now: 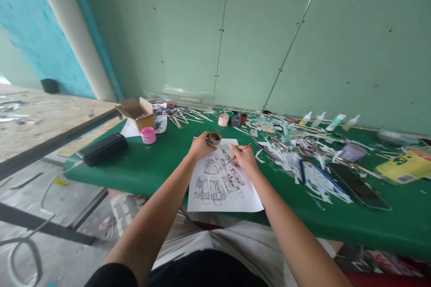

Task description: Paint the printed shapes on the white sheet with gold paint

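My left hand (200,145) is closed round a small open jar (213,139) with dark brownish paint inside, held at the top edge of a white paper sheet (202,204). Printed on the sheet are several ornate line-drawn pieces, some at the right partly coloured brown. My right hand (243,158) pinches a thin paintbrush (247,147) with a red handle. Its tip points down-left onto the sheet, close to a narrow drawn piece in the upper middle. The tip itself is too small to make out clearly.
On the green table (161,166) a pink jar (148,135), a cardboard box (138,114) and a black speaker-like block (103,149) stand left. Paint jars (235,119) stand behind the sheet. Paper scraps (316,179), a phone (358,186), glue bottles (336,122) and a yellow packet (404,167) lie right.
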Demonstrator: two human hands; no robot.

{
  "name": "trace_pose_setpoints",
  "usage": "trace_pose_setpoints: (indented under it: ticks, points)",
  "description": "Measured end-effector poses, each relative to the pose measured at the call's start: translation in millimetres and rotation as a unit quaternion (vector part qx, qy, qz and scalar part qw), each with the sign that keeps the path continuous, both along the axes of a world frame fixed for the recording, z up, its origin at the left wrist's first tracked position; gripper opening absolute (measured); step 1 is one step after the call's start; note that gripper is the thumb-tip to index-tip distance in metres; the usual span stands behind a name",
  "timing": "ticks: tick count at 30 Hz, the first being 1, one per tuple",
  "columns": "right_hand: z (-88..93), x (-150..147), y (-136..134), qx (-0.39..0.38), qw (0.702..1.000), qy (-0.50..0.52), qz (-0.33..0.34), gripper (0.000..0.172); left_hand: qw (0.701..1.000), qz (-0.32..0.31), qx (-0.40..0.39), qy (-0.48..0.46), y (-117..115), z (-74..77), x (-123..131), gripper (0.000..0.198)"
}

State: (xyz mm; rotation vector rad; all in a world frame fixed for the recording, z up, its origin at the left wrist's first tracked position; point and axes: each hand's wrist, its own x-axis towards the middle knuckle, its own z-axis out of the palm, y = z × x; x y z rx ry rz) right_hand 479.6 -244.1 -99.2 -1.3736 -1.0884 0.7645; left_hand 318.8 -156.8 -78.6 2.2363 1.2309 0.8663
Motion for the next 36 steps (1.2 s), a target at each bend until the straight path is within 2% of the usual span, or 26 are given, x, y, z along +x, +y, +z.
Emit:
trace_pose_setpoints:
  ticks: [3, 17, 22, 28, 36]
  points:
    - [-0.6, -0.1, -0.3, 0.007, 1.000, -0.016, 0.016, 0.049, 1.000, 0.002, 0.001, 0.001, 0.7, -1.6, 0.0, 0.052]
    - [2.5, -1.6, -2.6, 0.009, 0.997, -0.079, 0.013, 0.048, 1.000, 0.010, 0.001, 0.016, -0.3, -0.6, -0.2, 0.052]
    - [1.9, -1.8, -1.9, 0.008, 0.999, -0.051, 0.005, 0.047, 1.000, 0.007, 0.001, 0.012, 0.0, -0.9, -0.7, 0.052]
    - [3.9, -2.2, -3.3, 0.009, 0.998, -0.067, 0.009, 0.049, 1.000, 0.008, 0.001, 0.019, -1.2, 0.5, -1.0, 0.052]
    - [5.7, -2.0, -5.2, 0.005, 0.999, 0.014, 0.043, 0.052, 1.000, 0.002, 0.008, 0.017, -1.6, 0.4, -1.2, 0.051]
